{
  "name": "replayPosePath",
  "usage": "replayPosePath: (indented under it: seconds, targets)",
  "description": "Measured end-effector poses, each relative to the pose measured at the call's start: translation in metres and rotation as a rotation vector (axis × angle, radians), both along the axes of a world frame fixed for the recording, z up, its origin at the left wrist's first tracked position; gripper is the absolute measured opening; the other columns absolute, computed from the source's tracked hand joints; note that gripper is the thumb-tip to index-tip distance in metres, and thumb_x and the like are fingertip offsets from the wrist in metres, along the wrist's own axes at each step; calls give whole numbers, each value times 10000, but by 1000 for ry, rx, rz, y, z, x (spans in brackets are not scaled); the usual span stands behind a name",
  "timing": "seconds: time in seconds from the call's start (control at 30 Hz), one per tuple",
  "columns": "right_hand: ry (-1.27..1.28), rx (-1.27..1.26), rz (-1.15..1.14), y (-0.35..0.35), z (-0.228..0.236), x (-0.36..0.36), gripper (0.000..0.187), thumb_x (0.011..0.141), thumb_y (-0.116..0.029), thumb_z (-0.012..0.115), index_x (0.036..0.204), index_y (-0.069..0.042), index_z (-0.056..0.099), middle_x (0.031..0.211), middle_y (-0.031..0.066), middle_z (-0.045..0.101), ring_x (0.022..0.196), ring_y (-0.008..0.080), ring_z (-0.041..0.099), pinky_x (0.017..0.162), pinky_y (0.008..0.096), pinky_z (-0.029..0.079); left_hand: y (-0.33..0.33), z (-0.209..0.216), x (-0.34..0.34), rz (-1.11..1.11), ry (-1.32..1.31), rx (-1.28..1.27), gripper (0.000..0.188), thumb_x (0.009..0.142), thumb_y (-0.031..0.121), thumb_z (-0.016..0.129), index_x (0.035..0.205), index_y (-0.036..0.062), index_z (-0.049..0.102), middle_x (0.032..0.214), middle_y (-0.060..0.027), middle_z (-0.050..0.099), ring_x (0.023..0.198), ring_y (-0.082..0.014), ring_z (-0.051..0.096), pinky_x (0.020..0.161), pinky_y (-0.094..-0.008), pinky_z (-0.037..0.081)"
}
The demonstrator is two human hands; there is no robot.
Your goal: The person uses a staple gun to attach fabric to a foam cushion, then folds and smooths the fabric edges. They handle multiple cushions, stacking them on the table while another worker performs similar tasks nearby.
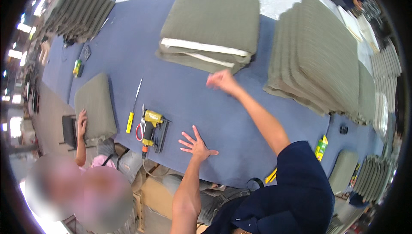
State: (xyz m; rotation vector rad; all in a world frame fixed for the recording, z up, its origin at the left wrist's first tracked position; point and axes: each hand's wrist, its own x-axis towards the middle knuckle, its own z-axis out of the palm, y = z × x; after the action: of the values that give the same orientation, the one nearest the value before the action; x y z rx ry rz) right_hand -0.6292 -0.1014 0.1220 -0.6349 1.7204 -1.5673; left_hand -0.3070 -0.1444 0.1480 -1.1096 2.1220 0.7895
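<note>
The green cushion (pixel 212 17) lies on the blue table (pixel 240 139), just beyond the right hand (pixel 223 82), fingers curled (whether pinching anything, I can't tell). The left hand (pixel 198 149) is spread wide. The cushion looks light, soft, unslippery; best grasped by both sides.

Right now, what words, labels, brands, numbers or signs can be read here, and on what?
Staple gun: lettering on its yellow body, not copied here.
Green-and-yellow packet at right: markings too small and blurred to read.
Green-and-yellow item at far left: too small to read.
Grey-green cushion pile by the right hand: no lettering visible.
</note>
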Motion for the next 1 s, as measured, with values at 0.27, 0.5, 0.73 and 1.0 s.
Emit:
replayPosePath:
  seconds: [0.27,0.5,0.73,1.0]
  targets:
    - [6,280,-292,223,49,198,190,889,-166,762,1008,-19,773,961,89,791,870,176,741,828,367,583,16,-6,9,-4,-15,-35,1809,467,430,1063,1579,312,-358,1572,-328,-438,1450,-627,-331,1143,-818,-19]
    - [1457,450,-740,325,233,64,486,833,-146,778,1303,-89,669,1306,145,655,1206,341,617,1039,471,510,21,5,14,-13,1,-30,1781,478,439,1058,1599,298,-319,1557,-331,-454,1462,-606,-332,1147,-796,-68]
    - [1721,1163,-612,300,233,-48,761,852,-144,753,1542,-172,431,1472,240,529,1306,477,551,1055,694,445,33,-46,91,-97,658,-325,1166,728,436,904,1668,197,256,1744,-215,97,1593,-488,36,1247,-674,45]
    - [1556,1191,-312,324,277,-44,943,741,-224,894,1538,-107,404,1374,272,610,1172,475,655,915,664,540,141,-48,206,111,784,-169,866,825,285,829,1567,82,432,1689,-210,292,1575,-398,238,1269,-578,173]
